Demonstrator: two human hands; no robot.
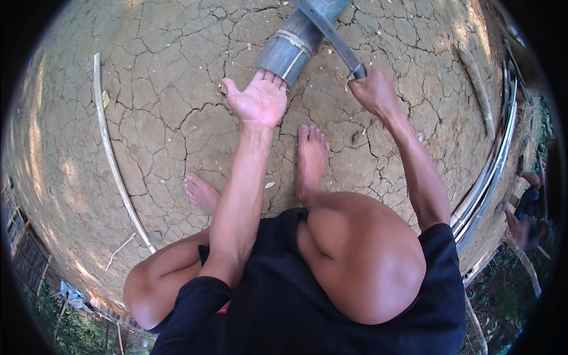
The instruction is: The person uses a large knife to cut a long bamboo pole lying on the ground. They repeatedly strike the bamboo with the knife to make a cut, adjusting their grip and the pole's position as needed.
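I squat barefoot on cracked dry earth. A thick grey-green bamboo culm (296,44) lies on the ground ahead, its cut end toward me. My left hand (259,99) is palm up with fingers spread, fingertips touching the culm's near end. A long machete (328,29) is gripped by its handle in my right hand (373,92), and its blade rests across the top of the bamboo. My right foot (310,160) is planted just behind the culm, and my left foot (201,192) is further back.
A thin split bamboo strip (112,154) curves along the ground at left. Several long bamboo slats (491,171) lie stacked at right, with a stick (476,89) near them. Another person (529,213) crouches at the far right edge. Greenery borders the earth patch below.
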